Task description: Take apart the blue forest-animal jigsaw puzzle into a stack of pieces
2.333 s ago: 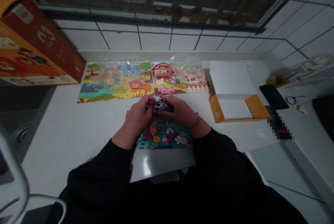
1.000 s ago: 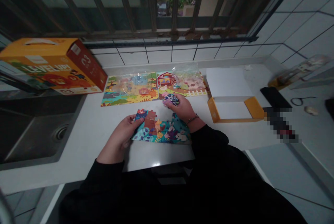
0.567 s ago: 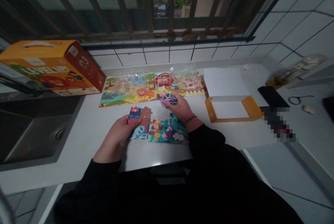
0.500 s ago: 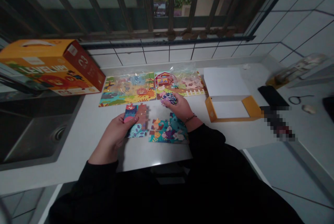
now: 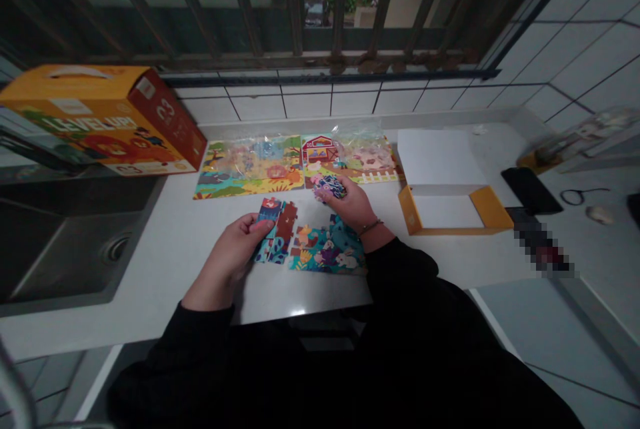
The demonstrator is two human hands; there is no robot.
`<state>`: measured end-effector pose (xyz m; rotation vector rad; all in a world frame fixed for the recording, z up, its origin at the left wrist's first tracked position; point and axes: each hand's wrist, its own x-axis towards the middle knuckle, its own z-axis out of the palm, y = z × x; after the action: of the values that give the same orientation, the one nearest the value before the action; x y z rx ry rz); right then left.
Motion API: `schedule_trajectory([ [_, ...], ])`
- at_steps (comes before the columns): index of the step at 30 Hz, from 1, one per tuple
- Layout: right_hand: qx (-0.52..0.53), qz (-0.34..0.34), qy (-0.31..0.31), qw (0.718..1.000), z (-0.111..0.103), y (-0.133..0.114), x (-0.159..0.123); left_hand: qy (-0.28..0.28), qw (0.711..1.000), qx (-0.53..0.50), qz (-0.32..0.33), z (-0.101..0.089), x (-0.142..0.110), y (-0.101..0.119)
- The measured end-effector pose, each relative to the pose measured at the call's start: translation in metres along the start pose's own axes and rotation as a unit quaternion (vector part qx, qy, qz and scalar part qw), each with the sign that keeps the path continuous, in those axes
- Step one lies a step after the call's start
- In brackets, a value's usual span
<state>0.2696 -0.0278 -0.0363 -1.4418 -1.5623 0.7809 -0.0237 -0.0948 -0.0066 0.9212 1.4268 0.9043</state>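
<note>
My left hand [image 5: 231, 245] is closed, its thumb on top of a joined section of jigsaw puzzle [image 5: 286, 229] in dark blue, brown and teal. That section is tilted, its knobbed right edge beside a larger joined part of the puzzle [image 5: 327, 252] with rabbits and a fox on teal, lying on the counter. Whether the two parts touch I cannot tell. My right hand [image 5: 356, 207] is closed around a clump of small puzzle pieces [image 5: 329, 187], dark blue, white and purple, held above the far edge of the rabbit part. Its wrist and sleeve cover that part's right side.
Two picture boards, one savanna [image 5: 225, 179] and one farm [image 5: 320, 149], lie behind with clear plastic bags on them. An open yellow box [image 5: 413, 212] stands right, near a black phone [image 5: 531, 190]. Left are a large orange carton [image 5: 95, 129] and a sink [image 5: 75, 249].
My left hand has shifted slightly right with its puzzle section, which is now more tilted and closer to the rabbit part. My right hand keeps its clump. The whole view has shifted a little.
</note>
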Motion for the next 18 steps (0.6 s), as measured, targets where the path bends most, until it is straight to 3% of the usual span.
schedule_trajectory([
  [2,-0.006,0.001,0.001,1.0,-0.0004,-0.0003,0.0001,0.006,1.0,0.026,0.009,0.0021,-0.001,0.0021],
  [5,-0.008,-0.001,-0.003,1.0,-0.0006,0.0001,0.0006,0.089,0.985,0.141,0.034,0.0021,0.0005,0.0038],
  [7,-0.009,0.001,-0.005,1.0,-0.0003,0.0009,0.001,0.119,0.978,0.166,0.039,0.0019,0.0019,0.0045],
  [13,-0.018,-0.002,-0.004,1.0,0.0007,0.0022,0.002,0.053,0.997,0.048,0.03,0.002,-0.0006,0.0082],
  [17,-0.023,-0.006,-0.005,1.0,0.0008,0.0021,0.0017,0.152,0.96,0.225,0.062,-0.005,0.0011,0.0076],
  [18,-0.023,-0.006,-0.005,1.0,0.001,0.0023,0.0016,0.156,0.958,0.234,0.061,-0.0062,0.0019,0.0073],
])
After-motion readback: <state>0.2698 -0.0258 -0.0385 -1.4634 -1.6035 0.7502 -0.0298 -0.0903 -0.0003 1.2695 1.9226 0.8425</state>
